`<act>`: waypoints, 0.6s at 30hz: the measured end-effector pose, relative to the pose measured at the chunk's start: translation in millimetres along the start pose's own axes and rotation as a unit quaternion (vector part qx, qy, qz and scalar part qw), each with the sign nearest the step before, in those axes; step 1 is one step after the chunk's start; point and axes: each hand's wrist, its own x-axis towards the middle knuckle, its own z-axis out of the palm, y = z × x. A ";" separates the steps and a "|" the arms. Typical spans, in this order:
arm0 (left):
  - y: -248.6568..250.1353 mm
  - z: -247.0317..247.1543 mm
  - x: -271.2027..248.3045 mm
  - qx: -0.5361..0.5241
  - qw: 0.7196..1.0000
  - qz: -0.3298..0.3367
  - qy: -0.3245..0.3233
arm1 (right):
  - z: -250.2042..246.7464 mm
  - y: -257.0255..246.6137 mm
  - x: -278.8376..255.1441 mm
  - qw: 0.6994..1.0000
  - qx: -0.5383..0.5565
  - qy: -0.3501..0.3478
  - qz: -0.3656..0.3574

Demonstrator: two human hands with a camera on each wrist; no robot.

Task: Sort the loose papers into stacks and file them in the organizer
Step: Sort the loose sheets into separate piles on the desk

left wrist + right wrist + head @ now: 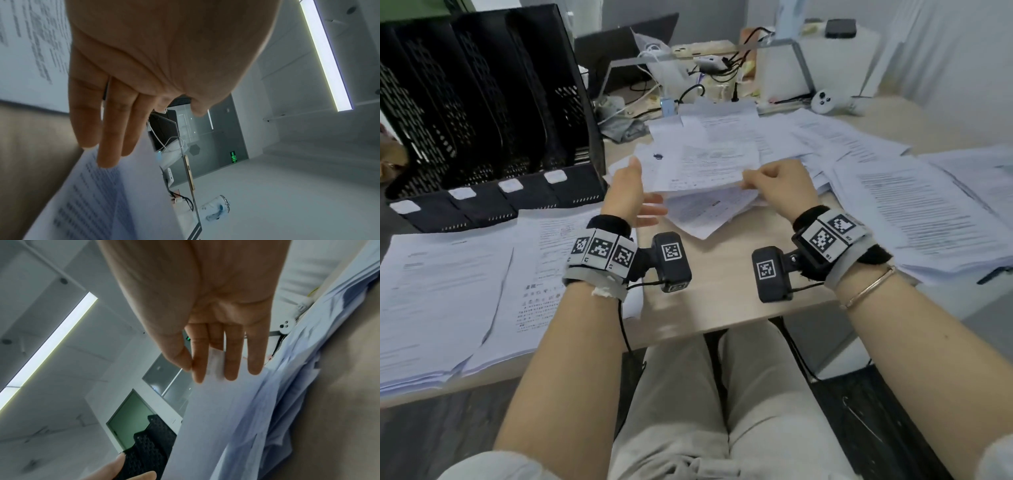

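- Where the counter carries the work, loose papers cover its far and right portions, overlapping untidily.
- Black mesh organizer stands upright at far left, its slots showing no papers.
- Two sorted stacks lie flat just before the organizer.
- Right hand: grip pinches the near right edge of a lifted sheet, thumb above, fingers beneath.
- Left hand: grip wide, fingers straight, at the sheet's left edge; contact cannot be confirmed.
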 end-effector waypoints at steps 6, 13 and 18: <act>-0.7 27.7 -4.7 0.035 0.997 -0.042 -0.049 | -30.4 29.2 -3.8 0.994 0.067 0.070 0.060; -5.3 55.5 -2.5 0.112 0.992 0.045 -0.029 | -48.0 50.8 -5.3 0.996 0.004 0.076 0.048; 2.0 58.8 6.5 0.061 0.990 0.113 0.054 | -57.9 54.4 2.2 0.993 0.010 0.106 0.046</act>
